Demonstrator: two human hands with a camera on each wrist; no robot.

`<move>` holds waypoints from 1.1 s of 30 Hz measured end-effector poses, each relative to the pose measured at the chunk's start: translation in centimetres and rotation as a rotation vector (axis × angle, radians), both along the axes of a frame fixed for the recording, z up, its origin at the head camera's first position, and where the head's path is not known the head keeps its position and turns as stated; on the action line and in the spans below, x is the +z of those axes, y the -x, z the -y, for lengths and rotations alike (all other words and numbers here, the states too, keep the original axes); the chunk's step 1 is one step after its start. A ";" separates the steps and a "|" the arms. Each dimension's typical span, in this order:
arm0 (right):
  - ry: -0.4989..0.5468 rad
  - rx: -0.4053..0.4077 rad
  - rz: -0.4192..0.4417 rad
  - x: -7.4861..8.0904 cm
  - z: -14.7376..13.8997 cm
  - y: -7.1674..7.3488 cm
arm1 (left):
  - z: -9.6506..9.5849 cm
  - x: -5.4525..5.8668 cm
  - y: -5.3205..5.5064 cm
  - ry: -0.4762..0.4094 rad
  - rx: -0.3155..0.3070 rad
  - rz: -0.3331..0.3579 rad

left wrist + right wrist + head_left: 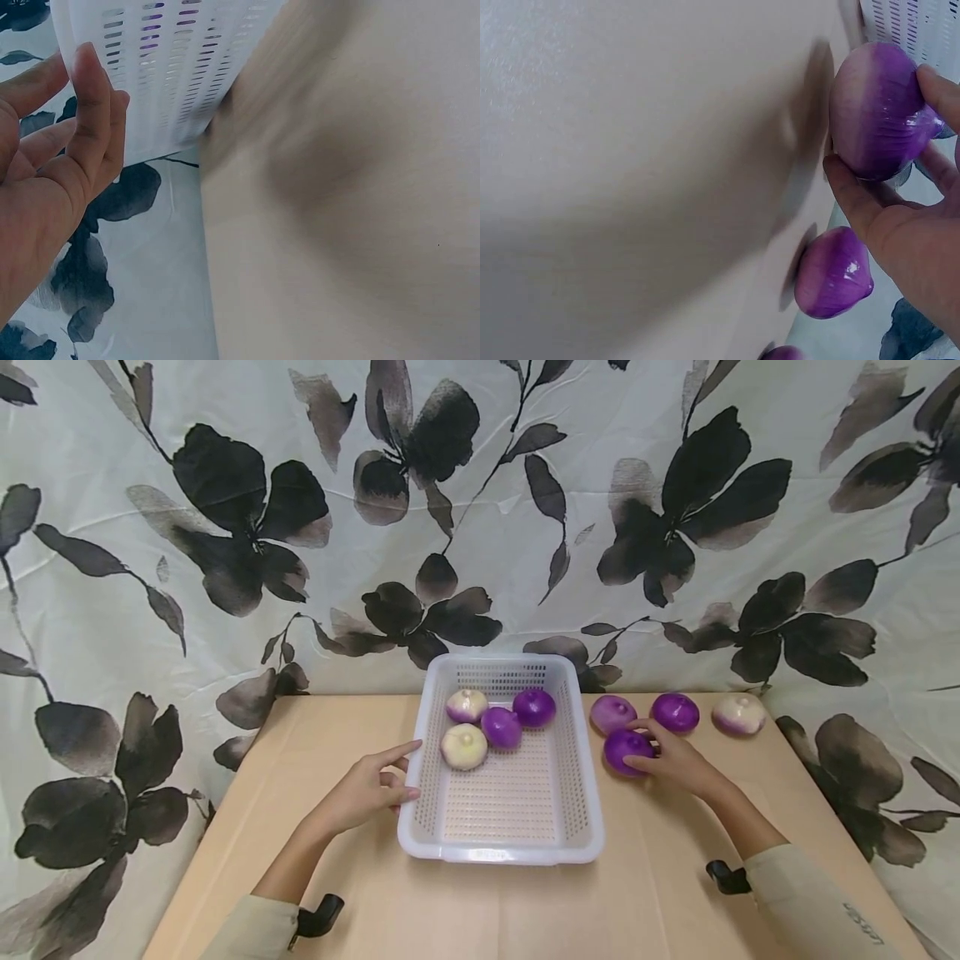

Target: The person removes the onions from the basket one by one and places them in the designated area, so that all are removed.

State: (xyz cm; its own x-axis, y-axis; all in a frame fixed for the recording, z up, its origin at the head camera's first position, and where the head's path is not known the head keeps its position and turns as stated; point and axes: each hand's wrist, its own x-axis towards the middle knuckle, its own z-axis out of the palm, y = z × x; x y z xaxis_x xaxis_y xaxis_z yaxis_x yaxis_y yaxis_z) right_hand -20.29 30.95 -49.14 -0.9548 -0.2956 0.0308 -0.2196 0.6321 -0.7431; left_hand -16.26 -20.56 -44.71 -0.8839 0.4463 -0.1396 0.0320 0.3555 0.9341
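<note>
I'm seeing four onions (502,727) sitting toward the far end of the white basket (498,852): two pale, two purple. My left hand (367,789) is gripping its left rim, fingers curling. Just right of it, my right hand (678,762) is pinching a purple onion (624,750) between spread thumb and fingers; three more onions (677,713) are lying near.

Your head cam looks forward and down from farther back, covering table (360,885) and floral cloth (480,552). Your wrist cams sit close, views tilted sideways: left on basket (161,112), right on nearest onion (877,112); head shares both.
</note>
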 end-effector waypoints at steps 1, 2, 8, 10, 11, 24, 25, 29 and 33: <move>0.003 0.000 0.005 0.0 0.0 0.0 | 0.0 0.0 0.0 -0.001 0.001 -0.003; 0.000 0.001 0.010 -0.1 0.0 0.0 | -0.1 0.0 0.0 -0.001 0.002 -0.003; -0.030 -0.009 0.051 -0.5 0.0 0.0 | -0.1 -0.1 0.1 0.006 0.006 0.009; -0.034 -0.011 0.059 -0.6 0.0 0.0 | -0.1 -0.1 0.1 0.011 0.008 0.010; -0.033 -0.008 0.058 -0.6 0.0 -0.1 | -0.1 -0.1 0.1 0.013 0.008 0.010; -0.009 0.008 0.040 -0.7 -0.3 -0.1 | -0.1 0.1 0.1 0.020 0.010 0.015; -0.004 0.009 0.037 -0.7 -0.4 -0.1 | -0.1 0.1 0.1 0.020 0.010 0.015; 0.017 0.019 0.038 -0.5 -0.5 -0.1 | -0.1 0.1 0.1 0.024 0.013 0.012; 0.011 0.015 0.061 0.0 -0.8 -0.1 | -0.1 0.2 0.2 0.028 0.015 0.009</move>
State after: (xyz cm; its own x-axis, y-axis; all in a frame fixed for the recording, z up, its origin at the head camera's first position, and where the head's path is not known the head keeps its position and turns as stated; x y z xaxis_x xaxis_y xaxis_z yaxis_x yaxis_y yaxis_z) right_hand -20.14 31.76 -49.12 -0.9504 -0.3102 -0.0237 -0.1835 0.6206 -0.7623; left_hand -16.43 -20.42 -44.49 -0.8889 0.4293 -0.1601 0.0179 0.3817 0.9241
